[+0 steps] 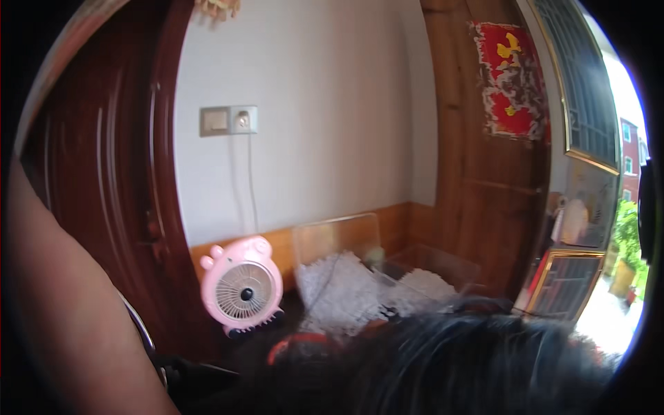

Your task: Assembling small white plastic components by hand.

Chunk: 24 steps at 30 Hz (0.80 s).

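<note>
Dark hair point(477, 366) blocking lower view, bare forearm point(69, 311) at left, pink fan point(242, 287) behind, hands unseen

Only one part of the person's body is clearly in view: a bare left arm point(66, 311) along the left edge of the picture. It rises from the lower left corner and runs upward and leftward out of the frame, close to the camera and blurred. The left hand lies outside the picture. The right arm and right hand are not in view. Dark hair point(477, 366) fills the lower middle and right.
</note>
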Tool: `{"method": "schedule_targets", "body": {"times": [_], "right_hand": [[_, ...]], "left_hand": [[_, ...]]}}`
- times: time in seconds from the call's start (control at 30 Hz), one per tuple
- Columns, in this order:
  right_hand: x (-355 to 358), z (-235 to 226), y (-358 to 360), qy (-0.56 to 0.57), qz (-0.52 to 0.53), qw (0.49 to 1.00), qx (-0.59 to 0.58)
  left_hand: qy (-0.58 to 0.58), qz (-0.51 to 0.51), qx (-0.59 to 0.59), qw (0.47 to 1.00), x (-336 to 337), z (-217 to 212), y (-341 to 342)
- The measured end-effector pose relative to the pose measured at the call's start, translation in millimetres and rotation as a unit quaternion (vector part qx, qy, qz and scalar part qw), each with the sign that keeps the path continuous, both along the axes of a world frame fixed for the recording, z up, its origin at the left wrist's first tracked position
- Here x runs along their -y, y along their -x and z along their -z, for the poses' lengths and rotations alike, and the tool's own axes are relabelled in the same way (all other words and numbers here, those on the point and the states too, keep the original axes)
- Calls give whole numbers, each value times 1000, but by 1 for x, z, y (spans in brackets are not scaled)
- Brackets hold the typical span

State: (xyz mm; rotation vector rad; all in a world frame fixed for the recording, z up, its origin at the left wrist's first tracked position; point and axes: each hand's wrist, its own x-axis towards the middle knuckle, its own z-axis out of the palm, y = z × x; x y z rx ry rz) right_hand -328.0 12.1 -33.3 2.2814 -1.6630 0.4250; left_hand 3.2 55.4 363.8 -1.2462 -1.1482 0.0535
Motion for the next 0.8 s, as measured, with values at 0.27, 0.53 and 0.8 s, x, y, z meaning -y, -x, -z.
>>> {"method": "schedule_targets", "body": {"times": [0.27, 0.53, 0.8], "right_hand": [[-16, 2, 2, -80, 74, 990, 87], [-24, -3, -14, -70, 90, 984, 134], [-42, -36, -36, -12, 59, 954, 295]], "left_hand": [[-162, 36, -59, 984, 60, 92, 46], [-203, 69, -53, 975, 111, 149, 50], [-270, 93, -2, 958, 137, 241, 53]]}}
